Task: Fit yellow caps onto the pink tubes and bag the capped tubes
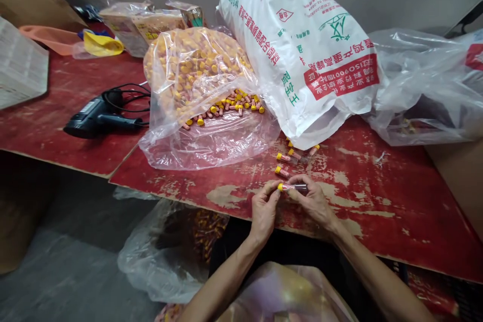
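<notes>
Item, near edge of the tabletop (377, 196): both forearms are rising from the lap and converging over the peeling red surface, wrists slightly bent and backs of the hands facing the camera. The left hand (264, 209) is pinching the yellow cap (280, 186) between thumb and fingertips, its other fingers curling in. The right hand (315, 204) is pinching the clear end of the same small tube (293, 187), which is lying level between the two hands, just above the near edge. Handling note, as a judgement: the tube is slim and probably slippery, so it is best gripped close to each end and kept in line with the cap, with light pressure only. Just beyond, loose tubes (284, 157) are lying on the tabletop. Below the near edge, a clear bag on the floor (166, 256) is holding more pieces. Mid tabletop: an open clear bag (204, 136) is spilling yellow-capped tubes, touching a white printed sack (302, 50). Towards the left edge, a black corded tool (98, 116) is resting. Far edge: sealed packets (151, 25) are leaning together.
</notes>
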Motion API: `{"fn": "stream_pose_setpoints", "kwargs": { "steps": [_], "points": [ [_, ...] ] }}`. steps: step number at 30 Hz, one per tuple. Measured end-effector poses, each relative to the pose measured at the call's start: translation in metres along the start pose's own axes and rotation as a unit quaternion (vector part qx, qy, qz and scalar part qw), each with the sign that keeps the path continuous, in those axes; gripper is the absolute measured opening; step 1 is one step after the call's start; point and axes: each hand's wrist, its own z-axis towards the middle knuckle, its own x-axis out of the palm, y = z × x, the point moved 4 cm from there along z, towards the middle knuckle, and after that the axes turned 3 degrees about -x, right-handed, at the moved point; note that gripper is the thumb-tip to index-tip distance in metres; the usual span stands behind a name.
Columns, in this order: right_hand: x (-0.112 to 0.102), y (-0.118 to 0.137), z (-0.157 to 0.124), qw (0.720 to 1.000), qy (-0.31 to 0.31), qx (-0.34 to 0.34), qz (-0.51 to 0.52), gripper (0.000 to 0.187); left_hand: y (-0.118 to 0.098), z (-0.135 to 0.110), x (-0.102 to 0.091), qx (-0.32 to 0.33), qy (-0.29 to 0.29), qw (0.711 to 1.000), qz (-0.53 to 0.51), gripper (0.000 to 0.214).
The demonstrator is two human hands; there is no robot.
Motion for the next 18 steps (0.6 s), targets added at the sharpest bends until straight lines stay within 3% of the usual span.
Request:
{"fn": "stream_pose_setpoints", "kwargs": {
  "steps": [4, 7, 9, 11, 13, 16, 18],
  "points": [
    [0.007, -0.002, -0.006, 0.986, -0.022, -0.102, -0.127, 0.015, 0.013, -0.007, 0.004, -0.007, 0.016, 0.999, -0.03, 0.033],
    [0.008, -0.009, -0.006, 0.985, -0.014, -0.101, -0.138, 0.015, 0.019, -0.006, 0.004, -0.021, 0.036, 0.999, -0.011, 0.043],
    [0.008, -0.011, -0.003, 0.981, 0.027, -0.085, -0.17, 0.015, 0.015, -0.004, 0.002, -0.008, 0.078, 0.995, 0.065, 0.043],
    [0.01, -0.013, 0.002, 0.962, 0.076, -0.098, -0.242, 0.015, 0.002, 0.0, -0.003, 0.047, 0.103, 0.976, 0.187, 0.039],
    [0.011, -0.016, 0.005, 0.935, 0.104, -0.14, -0.31, 0.016, -0.019, 0.007, -0.015, 0.118, 0.059, 0.944, 0.303, 0.034],
    [0.015, -0.023, 0.004, 0.906, 0.11, -0.21, -0.35, 0.016, -0.062, 0.031, -0.042, 0.201, -0.088, 0.89, 0.4, 0.023],
    [0.016, -0.025, 0.001, 0.897, 0.103, -0.256, -0.345, 0.015, -0.094, 0.06, -0.065, 0.244, -0.182, 0.846, 0.439, 0.018]
  ]
}}
